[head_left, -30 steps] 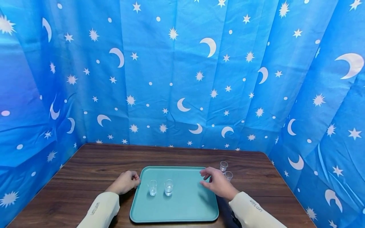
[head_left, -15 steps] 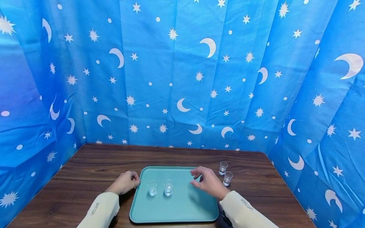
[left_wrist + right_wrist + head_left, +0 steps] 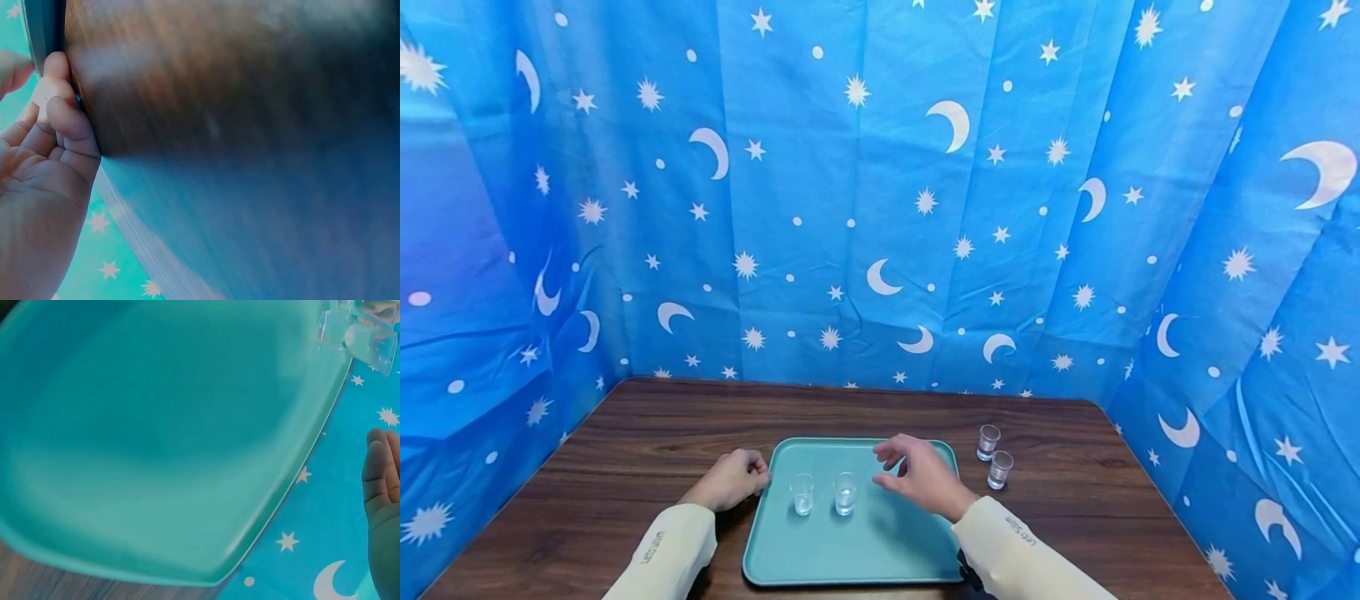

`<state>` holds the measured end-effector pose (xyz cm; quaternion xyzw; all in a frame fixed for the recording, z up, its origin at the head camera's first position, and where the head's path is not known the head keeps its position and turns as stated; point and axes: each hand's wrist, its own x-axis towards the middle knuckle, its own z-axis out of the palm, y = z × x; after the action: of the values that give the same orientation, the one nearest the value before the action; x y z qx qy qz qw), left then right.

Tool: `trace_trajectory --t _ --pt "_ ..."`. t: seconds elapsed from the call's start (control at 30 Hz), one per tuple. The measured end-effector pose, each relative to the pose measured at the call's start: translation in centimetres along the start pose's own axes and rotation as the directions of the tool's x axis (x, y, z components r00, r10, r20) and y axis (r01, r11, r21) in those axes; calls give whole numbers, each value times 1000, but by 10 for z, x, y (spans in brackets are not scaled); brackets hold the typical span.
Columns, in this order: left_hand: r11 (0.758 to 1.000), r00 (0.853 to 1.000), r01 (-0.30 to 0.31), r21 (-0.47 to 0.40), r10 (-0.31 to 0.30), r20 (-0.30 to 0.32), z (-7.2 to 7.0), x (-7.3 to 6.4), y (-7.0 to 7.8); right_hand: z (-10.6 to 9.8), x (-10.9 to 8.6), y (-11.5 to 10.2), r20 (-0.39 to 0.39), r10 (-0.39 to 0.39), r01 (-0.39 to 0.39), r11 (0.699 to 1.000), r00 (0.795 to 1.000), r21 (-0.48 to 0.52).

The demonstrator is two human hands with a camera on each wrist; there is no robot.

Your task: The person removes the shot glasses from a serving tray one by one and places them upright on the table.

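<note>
Bright head view, soft shadow on the tray (image 3: pixel 820 557), blurry left-wrist tabletop (image 3: pixel 162 81).

Both sleeves (image 3: pixel 673 546) seem to read "Let's Slim".

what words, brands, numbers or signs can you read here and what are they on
Left sleeve: looks like "Let's Slim", but small and blurred, so the spelling is unsure.
Right sleeve: looks like "Let's Slim", equally small and unsure.
Tray, glasses and table: no readable text.
Curtain: no words, only stars, moons and dots.
</note>
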<state>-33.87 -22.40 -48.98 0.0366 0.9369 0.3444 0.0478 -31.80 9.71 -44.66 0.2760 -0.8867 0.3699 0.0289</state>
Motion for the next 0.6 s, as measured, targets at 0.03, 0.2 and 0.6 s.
trace_trajectory --t 0.03,0.2,0.6 --pt "1000 1000 3 -2 -3 0 0 0 -1 1 1 -2 7 7 -7 1000 1000 5" --pt "1000 1000 4 2 -4 -5 1 1 -1 9 6 -7 36 20 -21 1000 999 24" --pt "1000 1000 -1 -4 1 -8 1 -1 -1 27 12 -14 87 37 -41 998 996 39"
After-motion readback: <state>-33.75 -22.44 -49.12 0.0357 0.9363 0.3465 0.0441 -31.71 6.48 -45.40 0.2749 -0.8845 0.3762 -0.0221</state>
